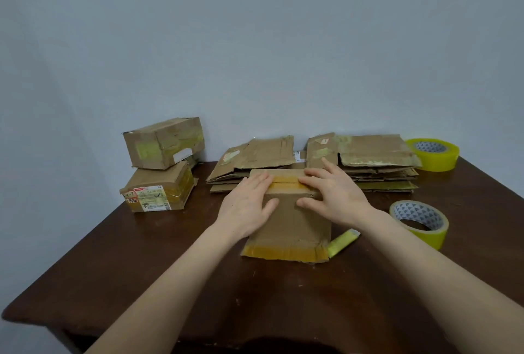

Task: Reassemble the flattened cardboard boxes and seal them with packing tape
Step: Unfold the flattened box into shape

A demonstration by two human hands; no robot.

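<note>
On the table [141, 268], the cardboard box [292, 220] is pressed at its top seam by the flat, straight-fingered left hand [249, 203] and right hand [334, 195]; edges are best held flush while the tape [285, 178] is smoothed

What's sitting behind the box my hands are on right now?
Two piles of flattened cardboard: the left pile and the right pile, with the far tape roll beside it. The box, left hand and right hand cover the piles' near edges between them.
</note>
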